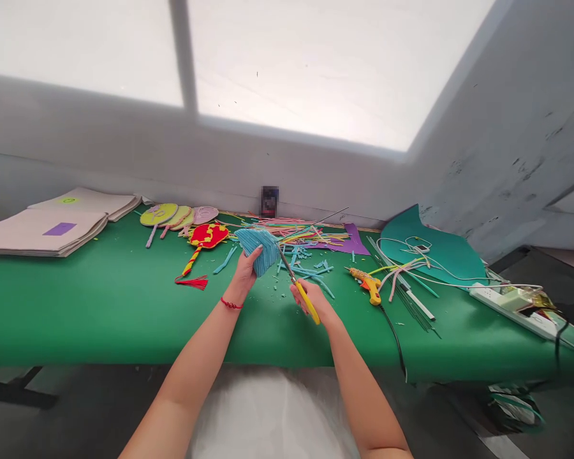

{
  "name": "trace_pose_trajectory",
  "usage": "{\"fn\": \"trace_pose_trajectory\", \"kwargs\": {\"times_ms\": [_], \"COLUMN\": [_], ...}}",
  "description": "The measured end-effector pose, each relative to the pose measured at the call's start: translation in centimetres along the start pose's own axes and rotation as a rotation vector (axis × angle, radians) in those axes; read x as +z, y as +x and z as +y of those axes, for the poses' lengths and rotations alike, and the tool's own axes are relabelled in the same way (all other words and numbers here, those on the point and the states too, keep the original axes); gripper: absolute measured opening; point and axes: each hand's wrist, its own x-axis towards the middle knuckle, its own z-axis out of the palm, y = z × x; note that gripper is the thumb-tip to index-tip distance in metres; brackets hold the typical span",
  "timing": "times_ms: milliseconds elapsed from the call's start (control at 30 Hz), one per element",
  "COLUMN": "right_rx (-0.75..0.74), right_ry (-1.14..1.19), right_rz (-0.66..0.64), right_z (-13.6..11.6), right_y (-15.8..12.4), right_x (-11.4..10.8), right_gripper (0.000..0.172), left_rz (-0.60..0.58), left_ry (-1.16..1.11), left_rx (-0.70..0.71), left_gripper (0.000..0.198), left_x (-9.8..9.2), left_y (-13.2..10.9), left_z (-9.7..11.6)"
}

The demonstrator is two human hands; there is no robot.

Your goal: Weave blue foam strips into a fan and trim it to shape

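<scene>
Pinched between thumb and fingers, the blue ribbed piece [262,247] sits in the left hand [245,273], raised just above the green table cover [100,299] near its middle. The right hand [312,299] is closed around the yellow handles of the scissors [297,285]. Their blades point up and away to the piece's right edge, but whether they are parted is too small to tell. Trimming this edge well seems to call for turning the piece with the left hand rather than twisting the scissors. The thumb belongs back from the blade line, and short cuts should follow the curved rim. Blue offcuts [316,271] lie just beyond the hands, and a glue gun [369,285] lies apart to the right.
</scene>
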Motion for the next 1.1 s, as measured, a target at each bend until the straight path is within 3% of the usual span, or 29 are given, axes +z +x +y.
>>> {"fn": "trace_pose_trajectory", "kwargs": {"times_ms": [900, 1100], "right_rx": [0.077, 0.050], "right_ry": [0.085, 0.102], "right_rz": [0.058, 0.036], "right_z": [0.4, 1.0], "right_y": [-0.4, -0.3], "right_x": [1.1, 0.9], "right_gripper": [0.045, 0.043], "left_rz": [0.045, -0.013], "left_ry": [-0.062, -0.030], "left_rx": [-0.032, -0.061], "left_gripper": [0.049, 0.049], "left_x": [0.1, 0.3], "left_y": [-0.1, -0.3], "left_z": [-0.6, -0.3]}}
